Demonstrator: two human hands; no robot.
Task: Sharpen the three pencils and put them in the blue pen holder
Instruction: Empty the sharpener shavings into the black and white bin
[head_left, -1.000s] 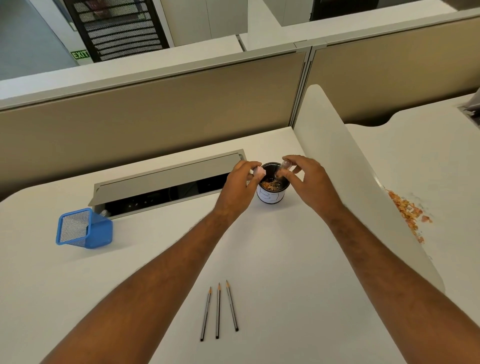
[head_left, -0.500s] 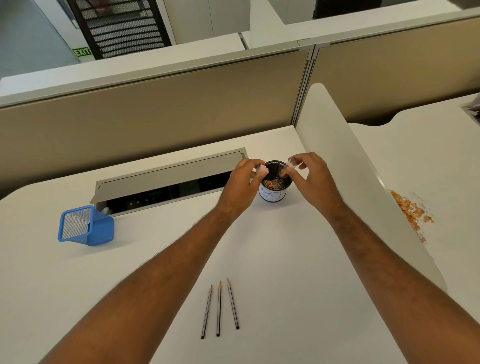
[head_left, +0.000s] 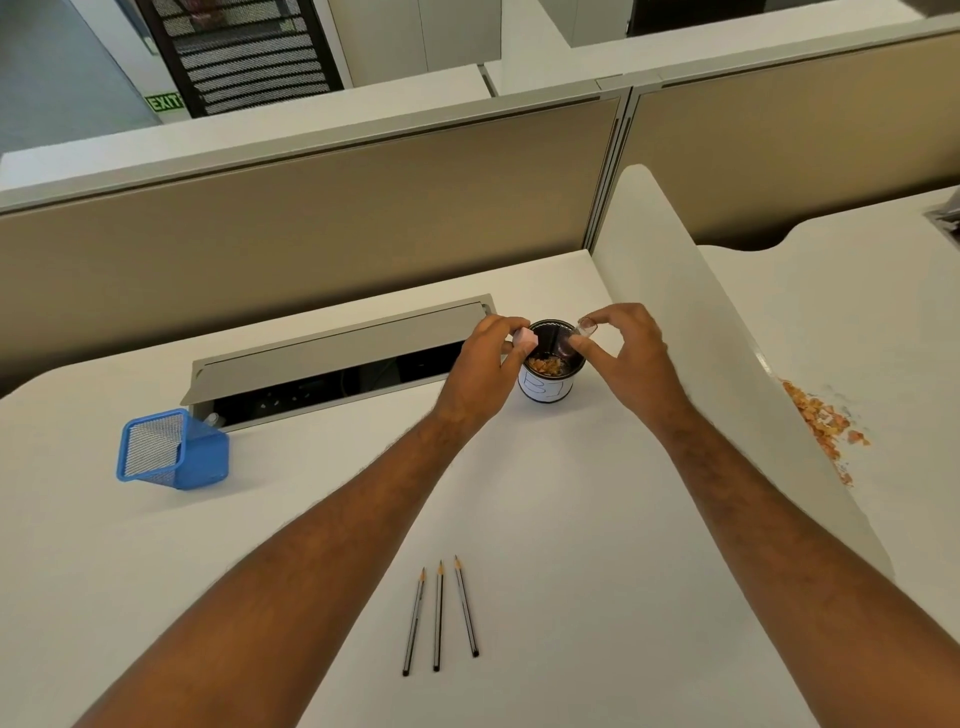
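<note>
Three dark pencils (head_left: 439, 616) lie side by side on the white desk near me, sharpened tips pointing away. The blue mesh pen holder (head_left: 171, 449) stands at the left, empty. At the back a small black cup (head_left: 548, 384) with a white label holds orange shavings. My left hand (head_left: 485, 364) pinches a small pink sharpener part (head_left: 524, 339) at the cup's left rim. Over the cup's right rim, my right hand (head_left: 631, 353) holds a clear plastic sharpener cover (head_left: 582, 338).
A grey cable tray with its lid raised (head_left: 332, 364) runs behind the holder. A white curved divider (head_left: 691, 332) rises on the right; orange shavings (head_left: 821, 426) lie on the neighbouring desk beyond it. Beige partition walls close the back.
My hands stay over the cup; the right hand has lifted the clear cover slightly and moved it a little apart from the pink part. Pencils and holder are unmoved.
</note>
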